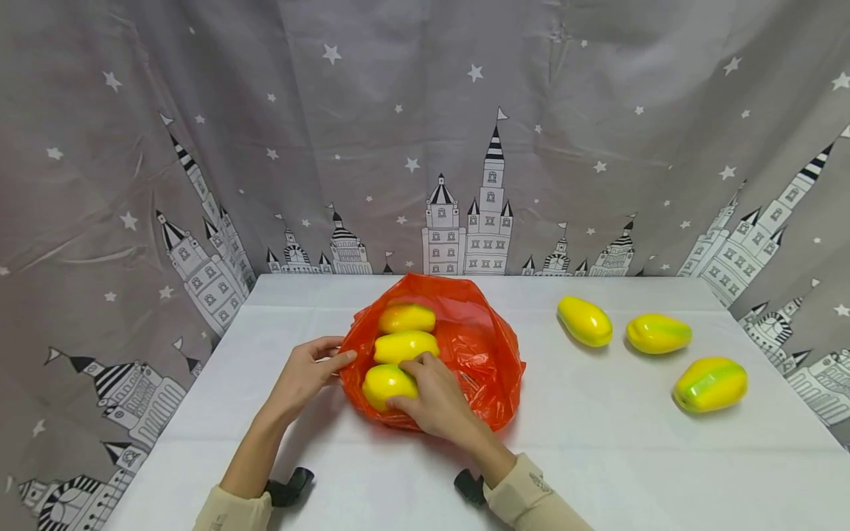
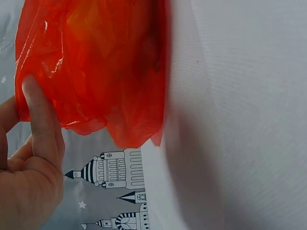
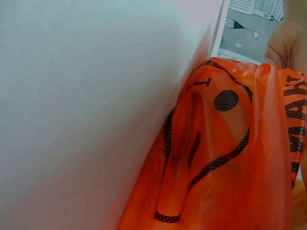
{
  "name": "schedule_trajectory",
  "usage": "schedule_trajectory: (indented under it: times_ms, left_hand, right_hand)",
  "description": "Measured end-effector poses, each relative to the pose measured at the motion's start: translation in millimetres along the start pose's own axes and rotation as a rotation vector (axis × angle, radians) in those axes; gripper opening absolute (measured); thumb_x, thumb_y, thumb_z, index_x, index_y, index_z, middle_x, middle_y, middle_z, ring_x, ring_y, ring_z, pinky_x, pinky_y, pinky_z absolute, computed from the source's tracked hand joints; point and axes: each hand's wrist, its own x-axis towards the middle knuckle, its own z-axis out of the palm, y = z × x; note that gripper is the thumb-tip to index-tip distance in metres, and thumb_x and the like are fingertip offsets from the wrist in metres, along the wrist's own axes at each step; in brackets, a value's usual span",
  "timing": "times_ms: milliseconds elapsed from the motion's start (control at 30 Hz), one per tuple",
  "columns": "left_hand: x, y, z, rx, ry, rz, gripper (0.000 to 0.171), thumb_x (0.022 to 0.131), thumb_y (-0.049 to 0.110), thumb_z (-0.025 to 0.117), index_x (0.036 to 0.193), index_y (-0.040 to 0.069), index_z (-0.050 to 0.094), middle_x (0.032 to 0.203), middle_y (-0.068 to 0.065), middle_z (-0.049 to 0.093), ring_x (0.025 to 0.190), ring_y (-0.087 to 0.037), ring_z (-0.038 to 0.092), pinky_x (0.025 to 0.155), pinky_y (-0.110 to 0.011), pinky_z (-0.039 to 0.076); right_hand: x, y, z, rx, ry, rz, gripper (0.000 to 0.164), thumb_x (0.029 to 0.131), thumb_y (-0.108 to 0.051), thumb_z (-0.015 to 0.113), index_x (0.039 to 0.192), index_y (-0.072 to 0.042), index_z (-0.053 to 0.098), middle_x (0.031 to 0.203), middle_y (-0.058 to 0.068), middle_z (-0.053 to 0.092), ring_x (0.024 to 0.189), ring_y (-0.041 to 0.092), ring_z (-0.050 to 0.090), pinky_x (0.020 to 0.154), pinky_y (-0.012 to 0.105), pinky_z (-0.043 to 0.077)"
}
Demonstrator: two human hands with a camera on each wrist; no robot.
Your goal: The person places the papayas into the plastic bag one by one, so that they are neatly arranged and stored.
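A red plastic bag (image 1: pixel 488 354) stands on the table with its mouth wide. Three yellow papayas lie in a column along its left side: a far papaya (image 1: pixel 406 318), a middle papaya (image 1: pixel 403 346) and a near papaya (image 1: pixel 385 386). At the left rim, my left hand (image 1: pixel 307 377) pinches the bag's edge; in the left wrist view its thumb touches the red film (image 2: pixel 96 72). My right hand (image 1: pixel 438 394) reaches into the bag and grips the near papaya between thumb and fingers. Printed bag film (image 3: pixel 216 153) fills much of the right wrist view, and the grip is hidden there.
To the right of the bag lie three more yellow papayas: one at the back (image 1: pixel 584 321), a second papaya (image 1: pixel 659 333) and a third, green-striped papaya (image 1: pixel 710 385). A white cloth covers the table (image 1: pixel 598 457). Behind it hangs a grey castle-print curtain (image 1: pixel 372 147).
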Motion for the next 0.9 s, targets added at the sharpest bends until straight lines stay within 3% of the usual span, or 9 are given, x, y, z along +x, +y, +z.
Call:
schedule_trajectory:
  times_ms: [467,900]
  left_hand:
    - [-0.2,0.6,-0.8,-0.008,-0.006,-0.005,0.044,0.095,0.019,0.067,0.128,-0.009,0.058,0.098,-0.016,0.06,0.079,-0.018,0.064,0.071,-0.026,0.057]
    - [0.9,-1.1,-0.8,0.008,-0.004,-0.017,0.046,0.095,0.021,0.067,0.129,-0.008,0.058,0.101,-0.017,0.061,0.083,-0.019,0.063,0.074,-0.026,0.057]
  right_hand:
    - [-1.2,-2.7,-1.0,0.022,-0.011,-0.006,0.056,0.088,-0.032,0.075,0.134,-0.004,0.058,0.123,0.006,0.056,0.108,0.02,0.052,0.092,0.042,0.047]
    - [-4.2,0.6,-0.9,0.056,-0.014,-0.013,0.05,0.09,-0.03,0.073,0.132,-0.006,0.059,0.125,0.004,0.057,0.109,0.02,0.052,0.095,0.041,0.047]
